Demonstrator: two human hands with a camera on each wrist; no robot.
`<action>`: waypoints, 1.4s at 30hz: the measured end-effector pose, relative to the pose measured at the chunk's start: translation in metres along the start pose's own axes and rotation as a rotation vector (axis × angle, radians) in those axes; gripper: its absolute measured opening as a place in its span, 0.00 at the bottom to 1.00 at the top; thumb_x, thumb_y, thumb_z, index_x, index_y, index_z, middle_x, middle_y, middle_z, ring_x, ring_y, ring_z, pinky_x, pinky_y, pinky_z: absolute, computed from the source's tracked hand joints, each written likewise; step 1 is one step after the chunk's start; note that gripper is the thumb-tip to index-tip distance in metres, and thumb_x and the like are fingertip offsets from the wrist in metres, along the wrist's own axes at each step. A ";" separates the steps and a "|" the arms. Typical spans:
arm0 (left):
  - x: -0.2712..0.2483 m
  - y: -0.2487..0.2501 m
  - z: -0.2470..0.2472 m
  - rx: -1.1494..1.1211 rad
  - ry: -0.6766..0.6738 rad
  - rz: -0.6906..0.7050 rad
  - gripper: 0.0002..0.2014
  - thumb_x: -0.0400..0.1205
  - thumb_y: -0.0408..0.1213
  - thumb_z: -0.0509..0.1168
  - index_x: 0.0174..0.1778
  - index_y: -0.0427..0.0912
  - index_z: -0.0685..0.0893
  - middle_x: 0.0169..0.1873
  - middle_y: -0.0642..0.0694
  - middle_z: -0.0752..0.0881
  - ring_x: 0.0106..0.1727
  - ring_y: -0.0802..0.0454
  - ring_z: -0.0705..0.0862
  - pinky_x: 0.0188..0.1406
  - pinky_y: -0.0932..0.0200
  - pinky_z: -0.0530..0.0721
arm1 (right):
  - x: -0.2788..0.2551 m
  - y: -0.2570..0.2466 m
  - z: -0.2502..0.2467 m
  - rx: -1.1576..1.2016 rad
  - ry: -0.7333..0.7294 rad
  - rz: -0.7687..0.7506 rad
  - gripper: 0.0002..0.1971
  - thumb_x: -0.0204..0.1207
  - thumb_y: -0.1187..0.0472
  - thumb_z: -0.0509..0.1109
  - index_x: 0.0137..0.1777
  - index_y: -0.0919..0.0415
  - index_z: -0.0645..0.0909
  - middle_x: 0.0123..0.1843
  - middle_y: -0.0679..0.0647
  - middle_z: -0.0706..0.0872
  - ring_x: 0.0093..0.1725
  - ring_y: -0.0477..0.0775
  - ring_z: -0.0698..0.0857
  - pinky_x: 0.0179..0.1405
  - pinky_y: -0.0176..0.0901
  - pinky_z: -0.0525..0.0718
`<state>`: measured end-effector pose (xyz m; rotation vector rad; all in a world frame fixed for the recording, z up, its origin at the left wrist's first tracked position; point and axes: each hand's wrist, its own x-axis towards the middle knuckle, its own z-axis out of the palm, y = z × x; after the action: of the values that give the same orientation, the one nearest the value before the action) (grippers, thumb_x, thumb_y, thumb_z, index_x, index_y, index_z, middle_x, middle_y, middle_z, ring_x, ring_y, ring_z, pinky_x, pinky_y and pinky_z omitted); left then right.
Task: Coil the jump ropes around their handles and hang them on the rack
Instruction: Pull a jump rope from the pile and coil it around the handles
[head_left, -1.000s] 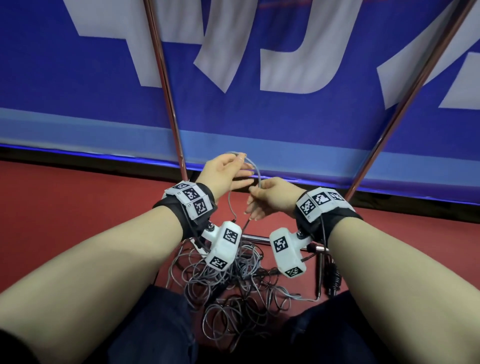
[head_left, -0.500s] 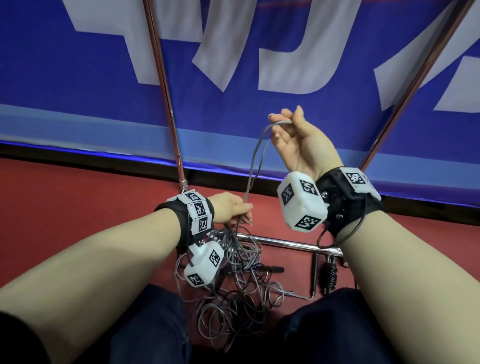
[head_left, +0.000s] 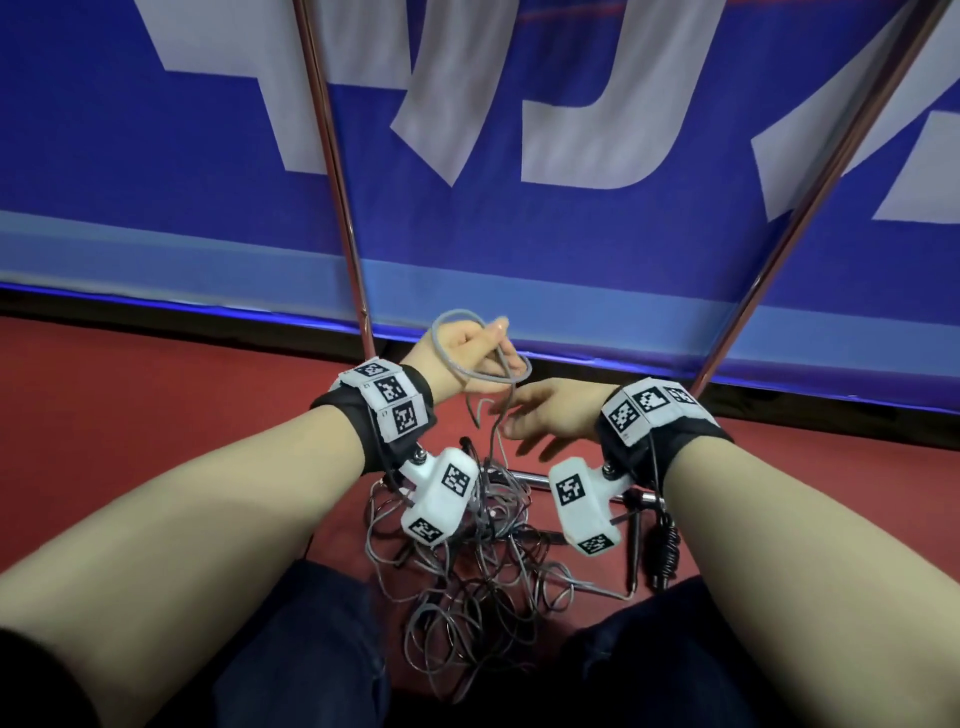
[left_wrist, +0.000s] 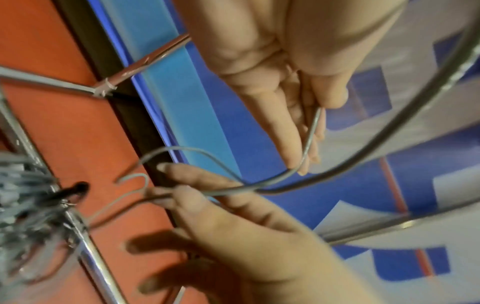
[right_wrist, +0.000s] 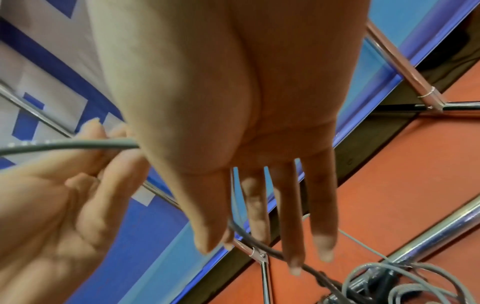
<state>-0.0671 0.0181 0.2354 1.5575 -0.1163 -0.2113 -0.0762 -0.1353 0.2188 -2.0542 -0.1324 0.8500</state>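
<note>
We see a thin grey jump rope (head_left: 480, 358) curled in one loose loop, its strand dropping to a tangled grey heap of ropes (head_left: 467, 582) on the red floor, beside black handles (head_left: 662, 545) at the chrome rack (head_left: 332, 171) base.

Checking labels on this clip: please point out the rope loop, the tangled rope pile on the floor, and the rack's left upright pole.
rope loop (head_left: 470, 375): head view, lower arc of the loop held by the left hand.
rope pile (head_left: 467, 592): head view, middle of the tangle.
left upright pole (head_left: 332, 171): head view, mid-shaft.
</note>
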 end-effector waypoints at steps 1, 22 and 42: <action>0.000 0.006 0.002 -0.088 0.022 0.004 0.17 0.87 0.42 0.57 0.36 0.36 0.79 0.29 0.45 0.89 0.35 0.51 0.90 0.37 0.56 0.89 | 0.001 0.000 0.001 0.007 0.002 -0.022 0.15 0.79 0.65 0.70 0.65 0.57 0.80 0.48 0.50 0.84 0.42 0.54 0.84 0.38 0.41 0.84; -0.010 -0.024 0.008 0.601 -0.324 -0.146 0.06 0.86 0.34 0.60 0.51 0.37 0.82 0.35 0.52 0.81 0.27 0.72 0.81 0.34 0.80 0.74 | -0.037 -0.063 -0.035 1.391 0.336 -0.560 0.15 0.87 0.59 0.56 0.45 0.68 0.76 0.27 0.56 0.87 0.22 0.47 0.85 0.26 0.39 0.86; -0.005 0.011 0.009 0.024 0.064 -0.012 0.18 0.85 0.44 0.61 0.34 0.35 0.79 0.30 0.37 0.87 0.33 0.50 0.89 0.35 0.56 0.90 | -0.006 -0.013 -0.009 0.099 0.068 -0.047 0.09 0.76 0.72 0.70 0.51 0.59 0.84 0.48 0.56 0.87 0.43 0.53 0.84 0.41 0.39 0.83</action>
<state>-0.0733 0.0099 0.2472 1.5879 -0.0591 -0.1696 -0.0725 -0.1357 0.2349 -1.9772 -0.0989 0.7429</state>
